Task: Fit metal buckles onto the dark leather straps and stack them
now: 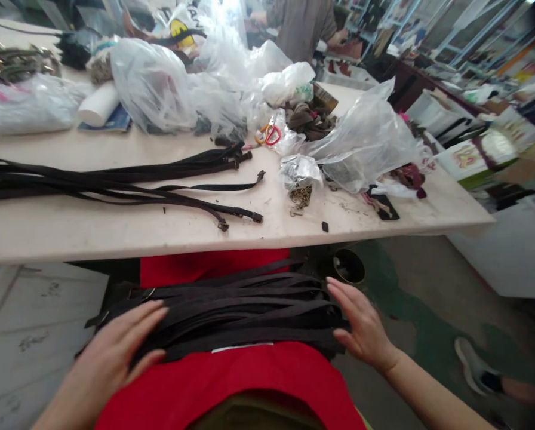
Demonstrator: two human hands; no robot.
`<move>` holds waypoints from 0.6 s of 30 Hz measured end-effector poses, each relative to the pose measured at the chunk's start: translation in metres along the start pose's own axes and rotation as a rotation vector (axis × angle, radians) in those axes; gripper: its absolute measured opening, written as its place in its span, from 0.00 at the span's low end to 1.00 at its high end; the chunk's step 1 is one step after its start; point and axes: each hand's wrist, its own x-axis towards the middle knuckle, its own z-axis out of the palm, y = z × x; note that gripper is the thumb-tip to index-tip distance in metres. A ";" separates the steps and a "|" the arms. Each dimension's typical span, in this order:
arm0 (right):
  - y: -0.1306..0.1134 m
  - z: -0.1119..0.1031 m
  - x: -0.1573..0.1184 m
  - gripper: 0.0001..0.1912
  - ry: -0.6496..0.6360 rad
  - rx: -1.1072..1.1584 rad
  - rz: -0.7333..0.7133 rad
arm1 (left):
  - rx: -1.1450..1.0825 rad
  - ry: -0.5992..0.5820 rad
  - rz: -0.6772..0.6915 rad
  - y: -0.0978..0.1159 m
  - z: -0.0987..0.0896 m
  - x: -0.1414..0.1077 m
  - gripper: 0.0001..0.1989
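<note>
A thick pile of dark straps (245, 307) lies across my lap, on a red apron (240, 382). My left hand (119, 340) rests at the pile's left end, fingers stretched out and thumb apart. At the right end, my right hand (361, 322) is held with its fingers extended, the fingertips beside the strap ends. Neither hand is wrapped round a strap. On the table in front, more black straps with buckles (160, 188) lie lengthwise, their buckled ends pointing right.
The pale table (92, 239) holds clear plastic bags (155, 83), scissors (268, 134) with red and orange handles, and a small bag of metal pieces (301, 185). Below stands a round bin (348, 266). Another person (301, 27) is across the table; a shoe (471, 364) shows at right.
</note>
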 end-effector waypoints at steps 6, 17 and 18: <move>-0.021 0.099 0.027 0.38 -0.064 0.025 -0.246 | 0.393 -0.066 0.413 0.000 0.054 0.010 0.29; 0.023 0.026 0.077 0.29 -0.070 0.104 -0.097 | 0.369 0.062 0.057 0.003 -0.060 0.149 0.20; 0.028 0.017 0.085 0.24 -0.027 0.080 -0.003 | 0.405 0.100 0.080 0.001 -0.060 0.170 0.21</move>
